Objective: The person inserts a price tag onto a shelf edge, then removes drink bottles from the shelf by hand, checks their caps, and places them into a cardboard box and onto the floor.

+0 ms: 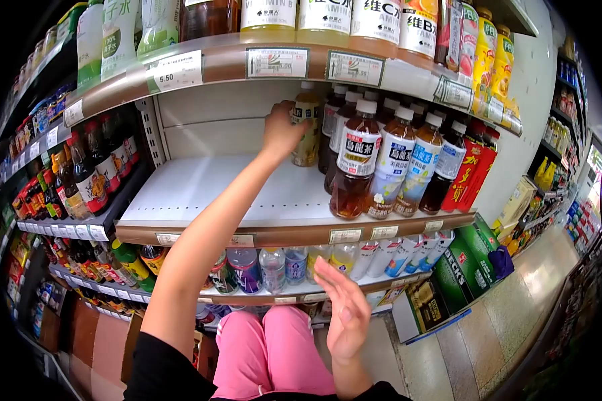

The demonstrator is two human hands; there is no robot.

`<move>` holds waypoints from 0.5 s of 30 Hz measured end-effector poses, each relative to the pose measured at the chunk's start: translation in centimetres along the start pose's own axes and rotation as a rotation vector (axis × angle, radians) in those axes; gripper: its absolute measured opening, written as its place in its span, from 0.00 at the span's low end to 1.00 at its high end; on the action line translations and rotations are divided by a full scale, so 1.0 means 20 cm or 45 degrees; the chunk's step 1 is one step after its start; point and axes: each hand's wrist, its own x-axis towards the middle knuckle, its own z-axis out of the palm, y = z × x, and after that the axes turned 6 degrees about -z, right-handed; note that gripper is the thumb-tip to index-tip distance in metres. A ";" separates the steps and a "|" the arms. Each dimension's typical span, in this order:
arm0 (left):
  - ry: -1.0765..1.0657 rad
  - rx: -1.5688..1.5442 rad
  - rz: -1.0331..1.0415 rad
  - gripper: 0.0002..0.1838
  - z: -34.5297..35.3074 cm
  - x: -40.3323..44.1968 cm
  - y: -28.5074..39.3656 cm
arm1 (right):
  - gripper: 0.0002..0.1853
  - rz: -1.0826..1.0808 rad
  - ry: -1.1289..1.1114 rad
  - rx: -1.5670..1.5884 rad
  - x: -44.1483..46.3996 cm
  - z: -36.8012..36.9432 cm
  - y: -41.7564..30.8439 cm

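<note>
My left hand [282, 128] reaches to the back of the middle shelf [201, 187]. Its fingers are closed around a drink bottle [306, 123] with a white cap and yellowish contents, upright near the back panel. Just to the right of that bottle stand rows of oolong tea bottles [360, 157] with white caps and dark amber tea. Low in front of the shelves, my right hand [346, 311] is raised with its fingers stretched out and holds nothing.
Above hangs the upper shelf edge [227, 60] with price tags and vitamin drinks. Lower down, a shelf holds water bottles [272, 269]. Sauce bottles [90, 177] line the left shelves. Red cartons [463, 167] end the tea row; a green beer box [463, 267] stands on the floor at right.
</note>
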 end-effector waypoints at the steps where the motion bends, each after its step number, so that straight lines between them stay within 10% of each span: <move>1: 0.014 0.023 -0.007 0.34 0.04 0.05 -0.01 | 0.37 -0.001 0.005 -0.004 0.00 -0.01 0.00; 15: -0.038 0.046 -0.118 0.38 0.30 0.33 -0.19 | 0.36 0.065 0.019 0.068 -0.03 -0.09 0.04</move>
